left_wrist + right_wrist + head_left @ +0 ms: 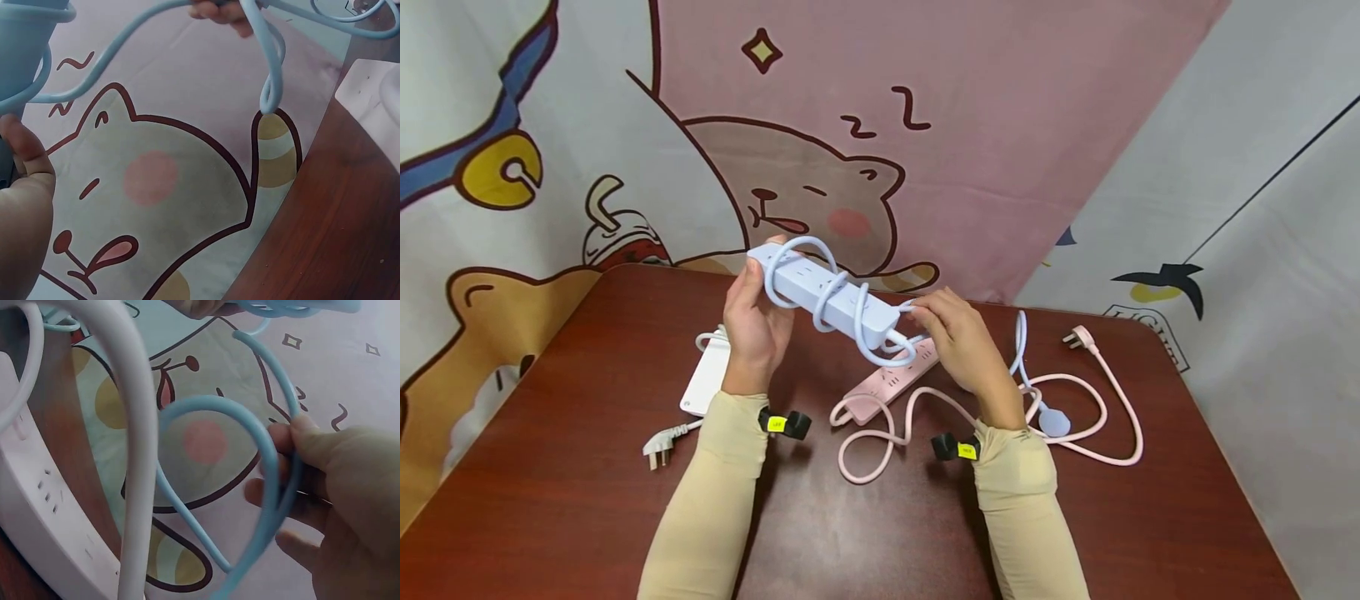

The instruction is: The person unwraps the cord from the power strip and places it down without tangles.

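Observation:
My left hand [756,327] grips the far left end of a light blue power strip [805,279], held up over the table and tilted down to the right. Several turns of its blue cord [829,304] loop around the body. With thumb and fingers, my right hand [337,481] pinches that cord [267,450] just off the strip's right end. In the left wrist view the left thumb [28,150] presses the strip's side. The cord's round blue plug [1054,422] lies on the table at the right, beyond my right forearm.
Below the held strip lies a pink power strip [891,379]; its pink cord [1116,387] curves right to a pink plug [1079,337]. A white power strip [706,377] with a white plug [661,442] lies left of my left wrist. A printed curtain [985,167] stands behind the table.

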